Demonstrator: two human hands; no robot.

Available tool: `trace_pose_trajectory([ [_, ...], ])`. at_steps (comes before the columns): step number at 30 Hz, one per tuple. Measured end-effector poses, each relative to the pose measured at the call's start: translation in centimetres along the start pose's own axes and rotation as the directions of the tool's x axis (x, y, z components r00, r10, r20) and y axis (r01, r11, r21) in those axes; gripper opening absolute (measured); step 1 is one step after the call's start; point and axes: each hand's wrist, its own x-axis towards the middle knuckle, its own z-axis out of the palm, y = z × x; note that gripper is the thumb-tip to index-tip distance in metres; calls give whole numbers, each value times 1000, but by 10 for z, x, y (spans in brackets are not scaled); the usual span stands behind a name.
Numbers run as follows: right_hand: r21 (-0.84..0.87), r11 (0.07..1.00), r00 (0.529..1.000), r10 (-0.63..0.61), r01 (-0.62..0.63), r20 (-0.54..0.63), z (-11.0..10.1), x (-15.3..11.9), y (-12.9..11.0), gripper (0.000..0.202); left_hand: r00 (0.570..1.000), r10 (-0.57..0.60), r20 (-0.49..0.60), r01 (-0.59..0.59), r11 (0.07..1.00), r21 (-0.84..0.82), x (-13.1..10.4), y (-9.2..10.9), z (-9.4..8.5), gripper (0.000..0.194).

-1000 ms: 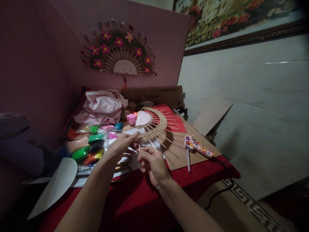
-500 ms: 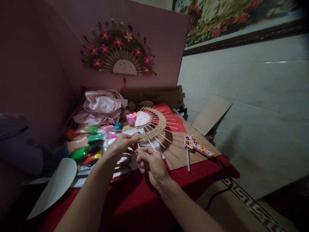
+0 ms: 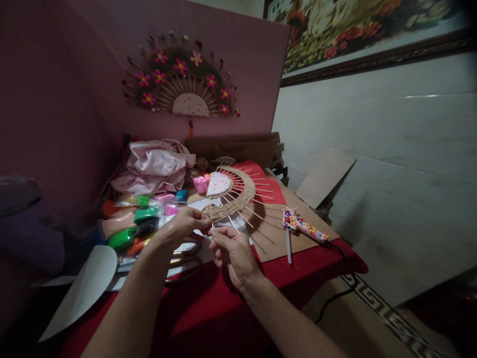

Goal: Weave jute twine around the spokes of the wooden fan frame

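Observation:
A fan-shaped craft piece (image 3: 243, 203) has a twine-covered arc, thin wooden sticks fanning through it, and a spotted white half-round centre (image 3: 219, 184). My left hand (image 3: 188, 224) is closed on the near end of the twine arc. Just right of it, my right hand (image 3: 235, 254) pinches the tip of a wooden stick that pokes out of that end. Its other fingers are curled. A flower-patterned glue gun (image 3: 307, 227) lies to the right, its cord running off the table edge.
Bagged coloured clay (image 3: 147, 215) and spotted pink cloth (image 3: 160, 161) lie to the left. Scissors (image 3: 186, 261) rest beside my left forearm. Brown cardboard (image 3: 276, 243) and a red sheet (image 3: 272, 189) lie on the red-covered table. A finished flowered fan (image 3: 181, 74) is on the panel behind.
The view has shifted very slightly. Both hands keep their hold on the fan's near end, with hardly any movement of the fingers.

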Motion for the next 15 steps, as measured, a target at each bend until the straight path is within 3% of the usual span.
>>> trace_pose_trajectory([
  [15, 5, 1000, 1000, 9, -9, -8, 0, 0, 0, 22, 997, 59, 50, -60, 998, 21, 6, -6, -5, 21],
])
